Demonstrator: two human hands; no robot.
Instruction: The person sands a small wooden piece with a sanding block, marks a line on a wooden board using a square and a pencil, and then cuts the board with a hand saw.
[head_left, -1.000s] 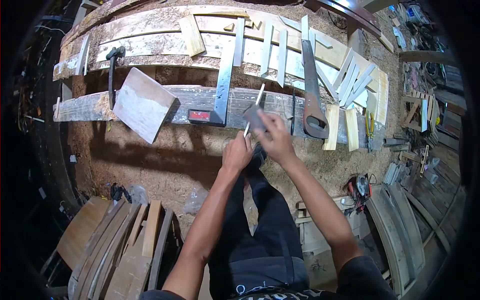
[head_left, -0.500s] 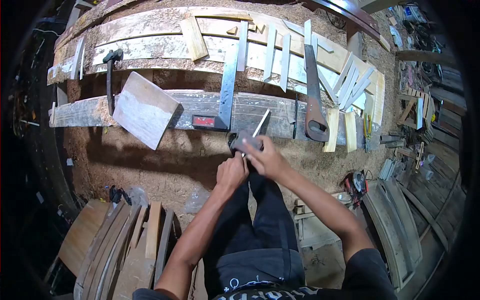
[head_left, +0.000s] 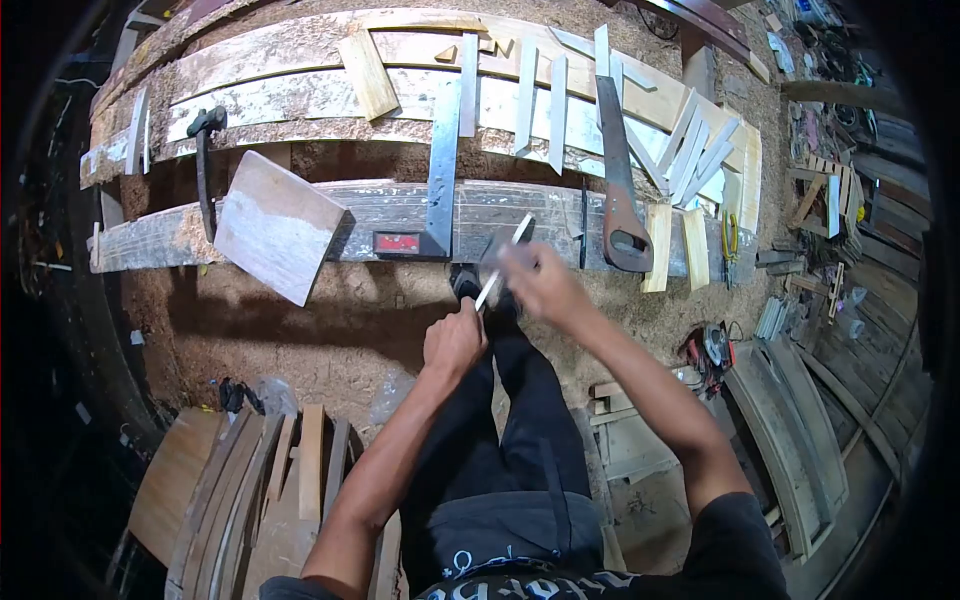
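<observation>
Pale wood strip [head_left: 503,263], thin and narrow, is pinched at its near end by the left hand [head_left: 455,340], fingers curled shut around it so the strip juts up and away toward the bench. The far part of the strip is met by the right hand [head_left: 535,280], which is closed over a small dark grey block [head_left: 492,250]; the hand is motion-blurred, so the exact grip on the block cannot be told. The block appears to be laid against the strip's face, judged to be an abrasive held flat for rubbing, with the left hand acting as the fixed anchor. Both hands are kept in the air just in front of the bench edge, above the person's dark trousers [head_left: 520,440]. Just beyond, a steel square [head_left: 440,170] with a red-marked stock is laid across the grey plank [head_left: 330,215], near to hand. A handsaw [head_left: 617,170] is parked to the right, handle toward the person. More cut strips [head_left: 695,155] are fanned out past the saw. A flat board [head_left: 277,225] and a hammer [head_left: 203,165] lie to the left, well apart. Sawdust covers the floor [head_left: 300,330].
</observation>
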